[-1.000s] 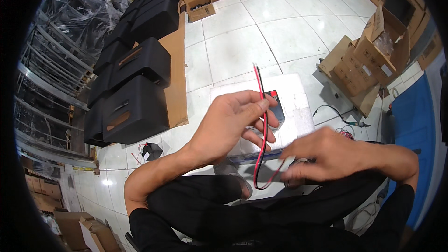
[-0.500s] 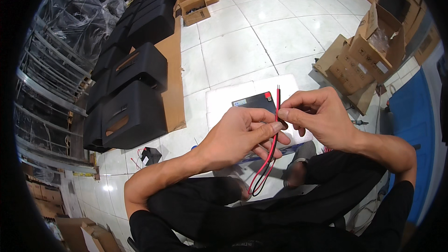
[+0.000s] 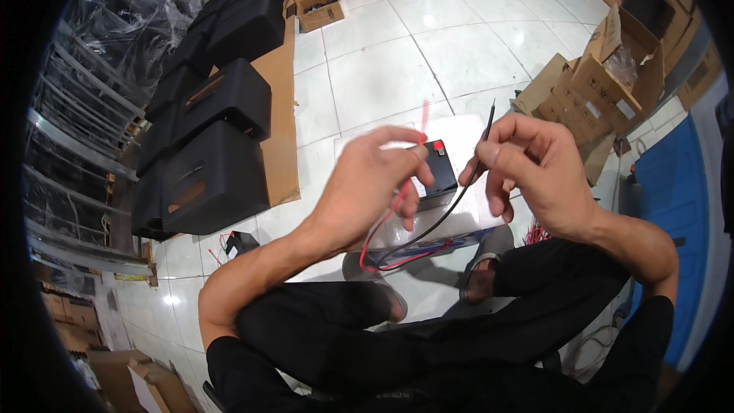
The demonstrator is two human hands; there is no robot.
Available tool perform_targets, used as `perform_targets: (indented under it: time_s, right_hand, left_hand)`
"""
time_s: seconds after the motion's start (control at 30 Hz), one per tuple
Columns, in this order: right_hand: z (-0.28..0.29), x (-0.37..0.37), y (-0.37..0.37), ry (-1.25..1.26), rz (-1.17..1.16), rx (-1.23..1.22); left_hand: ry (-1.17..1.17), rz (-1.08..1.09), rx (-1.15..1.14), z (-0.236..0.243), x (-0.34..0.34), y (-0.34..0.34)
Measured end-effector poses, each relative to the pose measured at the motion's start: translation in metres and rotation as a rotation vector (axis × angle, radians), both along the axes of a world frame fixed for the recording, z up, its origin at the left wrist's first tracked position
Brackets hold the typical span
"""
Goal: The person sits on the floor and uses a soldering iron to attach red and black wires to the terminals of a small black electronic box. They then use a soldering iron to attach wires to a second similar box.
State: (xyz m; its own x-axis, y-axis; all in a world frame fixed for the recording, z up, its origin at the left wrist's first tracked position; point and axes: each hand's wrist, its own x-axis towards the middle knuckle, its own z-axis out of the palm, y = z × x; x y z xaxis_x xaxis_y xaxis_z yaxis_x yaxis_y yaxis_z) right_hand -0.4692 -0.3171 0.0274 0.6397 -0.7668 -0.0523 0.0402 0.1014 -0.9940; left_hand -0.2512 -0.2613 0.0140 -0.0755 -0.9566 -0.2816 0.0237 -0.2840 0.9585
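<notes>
Parting the red wire (image 3: 401,196) from the black wire (image 3: 456,203) seems the step in hand: left hand (image 3: 367,176) pinches the first, right hand (image 3: 539,164) the second. Below, between their fingers, a battery (image 3: 440,176) lies. Next move probably calls for keeping both tips apart.

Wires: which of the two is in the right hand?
The black wire, pinched in the right hand; the other, the red wire, is in the left hand.

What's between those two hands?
Between the left hand and right hand, the head view shows a black battery, the white block under it and part of the black wire.
</notes>
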Motion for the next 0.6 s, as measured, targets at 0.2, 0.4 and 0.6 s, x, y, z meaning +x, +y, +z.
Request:
perform_targets:
  time_s: [0.2,0.4,0.6]
  right_hand:
    - [0.001,0.007,-0.002,0.002,0.009,0.085]
    - [-0.007,0.020,-0.001,0.072,-0.138,-0.355]
    - [-0.011,0.021,0.000,0.122,-0.192,-0.316]
  left_hand:
    - [-0.092,0.084,-0.118,0.003,0.001,0.006]
    - [-0.096,-0.135,-0.221,0.011,-0.015,0.011]
    - [0.039,-0.032,-0.185,0.009,-0.011,0.010]
